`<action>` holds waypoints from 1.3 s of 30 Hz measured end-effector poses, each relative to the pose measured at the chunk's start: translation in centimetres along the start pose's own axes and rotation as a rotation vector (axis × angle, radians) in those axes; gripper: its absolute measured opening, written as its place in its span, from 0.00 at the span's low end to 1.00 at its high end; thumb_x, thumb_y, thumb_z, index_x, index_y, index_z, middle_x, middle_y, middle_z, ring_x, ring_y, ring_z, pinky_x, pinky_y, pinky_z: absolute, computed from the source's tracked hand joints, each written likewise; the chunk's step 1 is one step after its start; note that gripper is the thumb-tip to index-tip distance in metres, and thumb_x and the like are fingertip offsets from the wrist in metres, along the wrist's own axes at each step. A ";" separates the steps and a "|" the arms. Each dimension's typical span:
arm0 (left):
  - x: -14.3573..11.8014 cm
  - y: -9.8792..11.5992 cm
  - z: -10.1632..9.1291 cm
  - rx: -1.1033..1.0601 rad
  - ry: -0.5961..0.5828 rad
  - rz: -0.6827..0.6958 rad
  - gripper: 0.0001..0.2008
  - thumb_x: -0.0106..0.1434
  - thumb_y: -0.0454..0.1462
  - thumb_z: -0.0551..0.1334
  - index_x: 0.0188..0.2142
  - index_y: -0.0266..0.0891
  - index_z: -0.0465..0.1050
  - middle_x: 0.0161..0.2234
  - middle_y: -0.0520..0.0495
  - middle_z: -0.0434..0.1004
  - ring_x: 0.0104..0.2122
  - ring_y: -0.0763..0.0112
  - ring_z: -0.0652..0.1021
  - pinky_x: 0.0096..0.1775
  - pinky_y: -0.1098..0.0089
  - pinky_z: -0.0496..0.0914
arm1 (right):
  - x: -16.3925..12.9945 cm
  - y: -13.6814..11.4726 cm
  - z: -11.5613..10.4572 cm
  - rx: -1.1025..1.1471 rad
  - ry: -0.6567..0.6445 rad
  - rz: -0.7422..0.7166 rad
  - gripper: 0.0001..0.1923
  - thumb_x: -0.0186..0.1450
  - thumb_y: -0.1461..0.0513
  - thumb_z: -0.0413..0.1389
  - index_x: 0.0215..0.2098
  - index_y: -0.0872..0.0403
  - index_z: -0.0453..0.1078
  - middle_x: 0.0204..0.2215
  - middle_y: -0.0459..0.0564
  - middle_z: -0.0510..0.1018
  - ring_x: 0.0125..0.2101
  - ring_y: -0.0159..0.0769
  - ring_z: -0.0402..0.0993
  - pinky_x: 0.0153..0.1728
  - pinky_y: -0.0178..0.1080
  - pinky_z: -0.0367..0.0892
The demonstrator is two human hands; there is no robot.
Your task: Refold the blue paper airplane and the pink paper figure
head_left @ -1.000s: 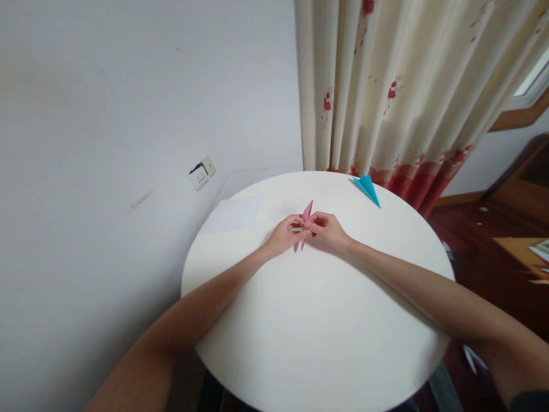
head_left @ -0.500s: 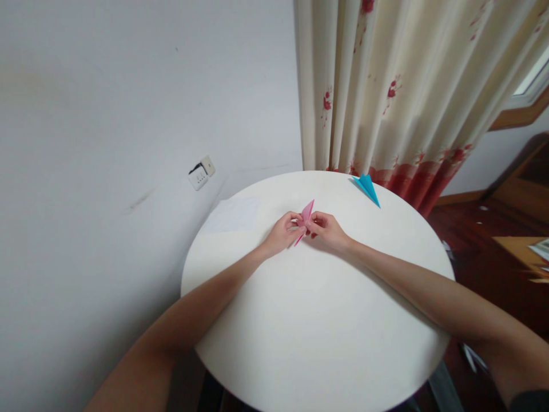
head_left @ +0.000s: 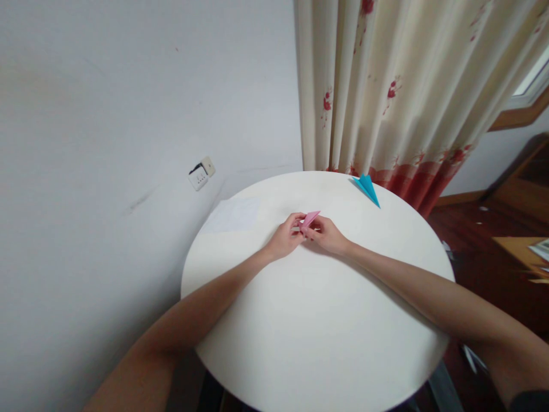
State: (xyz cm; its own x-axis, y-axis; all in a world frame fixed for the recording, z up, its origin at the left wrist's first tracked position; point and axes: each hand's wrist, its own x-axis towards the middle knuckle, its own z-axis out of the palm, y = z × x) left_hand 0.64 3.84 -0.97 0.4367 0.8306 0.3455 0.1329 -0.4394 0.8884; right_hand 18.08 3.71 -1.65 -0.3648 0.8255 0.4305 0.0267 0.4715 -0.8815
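Over the middle of the round white bench [head_left: 317,343], the left hand [head_left: 285,237] and right hand [head_left: 328,234] meet, fingertips closed on a folded pink paper [head_left: 309,218]. Its long axis lies nearly level, tip pointing right and away. Farther back, a blue paper plane [head_left: 368,187] lies near the curtain [head_left: 398,91].

No readable text, labels, brands or numbers appear anywhere. The white sheet [head_left: 235,214] on the round table [head_left: 317,332] looks blank. The wall socket [head_left: 201,172] shows small marks too tiny to read. The curtain [head_left: 407,91] carries only a red flower pattern, no words.
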 end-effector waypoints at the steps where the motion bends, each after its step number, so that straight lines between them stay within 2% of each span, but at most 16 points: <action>1: 0.0 0.1 0.0 0.031 0.001 0.005 0.24 0.58 0.30 0.62 0.54 0.41 0.65 0.53 0.42 0.72 0.52 0.63 0.74 0.46 0.68 0.73 | 0.0 -0.1 0.1 -0.013 0.004 -0.003 0.15 0.64 0.52 0.59 0.37 0.55 0.72 0.33 0.50 0.78 0.30 0.35 0.71 0.34 0.37 0.67; 7: -0.1 0.7 0.2 0.153 0.005 0.038 0.25 0.65 0.32 0.57 0.61 0.39 0.64 0.57 0.40 0.71 0.52 0.62 0.76 0.47 0.66 0.74 | -0.1 -0.4 0.4 -0.109 0.069 -0.006 0.10 0.64 0.57 0.56 0.37 0.55 0.72 0.31 0.49 0.78 0.29 0.34 0.71 0.33 0.36 0.66; 10: -0.1 0.9 0.2 0.194 0.016 0.057 0.24 0.66 0.32 0.55 0.62 0.39 0.65 0.59 0.41 0.71 0.55 0.61 0.74 0.51 0.64 0.72 | -0.2 -0.5 0.5 -0.166 0.093 0.001 0.07 0.63 0.62 0.54 0.37 0.55 0.72 0.30 0.48 0.78 0.28 0.34 0.71 0.31 0.35 0.65; 13: -0.1 0.7 0.1 0.233 0.029 0.060 0.24 0.66 0.31 0.55 0.61 0.40 0.67 0.58 0.43 0.73 0.56 0.61 0.74 0.56 0.62 0.69 | -0.3 -0.7 0.7 -0.202 0.081 0.015 0.08 0.61 0.65 0.52 0.38 0.55 0.71 0.31 0.48 0.79 0.29 0.33 0.71 0.31 0.34 0.64; 18: -0.1 0.3 0.0 0.262 0.083 0.038 0.23 0.66 0.31 0.56 0.60 0.40 0.69 0.57 0.45 0.75 0.56 0.60 0.75 0.61 0.60 0.64 | -0.5 -0.7 1.0 -0.264 0.046 0.021 0.07 0.62 0.65 0.52 0.36 0.54 0.71 0.31 0.48 0.79 0.28 0.33 0.72 0.31 0.34 0.64; 25: -0.1 0.0 0.3 0.360 0.062 0.063 0.24 0.66 0.30 0.54 0.61 0.39 0.68 0.59 0.46 0.73 0.58 0.62 0.74 0.62 0.61 0.63 | -0.6 0.0 1.2 -0.459 0.185 0.136 0.05 0.61 0.63 0.52 0.28 0.54 0.68 0.25 0.46 0.76 0.25 0.32 0.68 0.26 0.33 0.58; 29: 0.0 -0.4 -0.1 0.381 0.097 0.012 0.26 0.65 0.28 0.52 0.61 0.39 0.68 0.58 0.47 0.73 0.57 0.64 0.74 0.62 0.61 0.65 | -0.5 0.1 0.7 -0.505 0.229 0.198 0.06 0.59 0.63 0.52 0.25 0.54 0.66 0.22 0.46 0.74 0.23 0.31 0.66 0.24 0.34 0.56; 32: 0.2 -0.7 -0.6 0.331 0.147 -0.026 0.25 0.64 0.28 0.53 0.59 0.39 0.71 0.58 0.47 0.74 0.58 0.64 0.73 0.62 0.60 0.64 | -0.5 0.3 0.4 -0.479 0.267 0.197 0.05 0.57 0.63 0.53 0.23 0.53 0.63 0.20 0.44 0.71 0.22 0.31 0.66 0.23 0.33 0.56; 35: 0.5 -1.1 -1.0 0.267 0.182 -0.033 0.23 0.62 0.28 0.55 0.54 0.40 0.75 0.56 0.46 0.75 0.57 0.61 0.74 0.61 0.58 0.65 | -0.4 0.8 0.1 -0.355 0.272 0.157 0.01 0.56 0.65 0.52 0.27 0.52 0.63 0.20 0.42 0.71 0.21 0.31 0.68 0.21 0.32 0.57; 39: 0.8 -1.4 -1.3 0.158 0.241 0.012 0.17 0.59 0.29 0.59 0.47 0.39 0.79 0.51 0.41 0.77 0.53 0.60 0.76 0.54 0.60 0.72 | -0.1 1.3 -0.1 -0.152 0.236 0.127 0.09 0.56 0.65 0.51 0.37 0.53 0.66 0.21 0.41 0.73 0.20 0.32 0.71 0.21 0.31 0.61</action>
State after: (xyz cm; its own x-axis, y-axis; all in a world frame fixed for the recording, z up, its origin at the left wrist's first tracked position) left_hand -0.39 5.61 -1.53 0.2172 0.8740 0.4348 0.2743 -0.4821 0.8321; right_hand 18.28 4.29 -2.77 -0.1236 0.9219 0.3672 0.2036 0.3858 -0.8998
